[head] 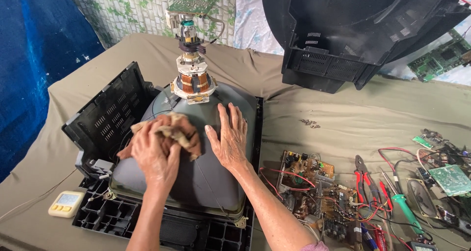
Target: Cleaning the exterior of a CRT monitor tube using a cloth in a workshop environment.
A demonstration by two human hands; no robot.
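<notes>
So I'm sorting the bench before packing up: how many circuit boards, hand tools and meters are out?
Circuit boards: 4, the brown one being the largest
Hand tools: 2, pliers and a green-handled tool
Meters: 1, cream
Total: 7

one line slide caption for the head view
Left hand presses a brown rag on a grey picture tube; right hand rests flat beside it.

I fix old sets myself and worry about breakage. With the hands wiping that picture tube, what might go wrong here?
1. The left hand rubs a cloth on the grey picture tube just below its glass neck; a knock there might crack it.
2. The right hand lies flat on the tube near the copper coil, whose wires could snag.
</notes>
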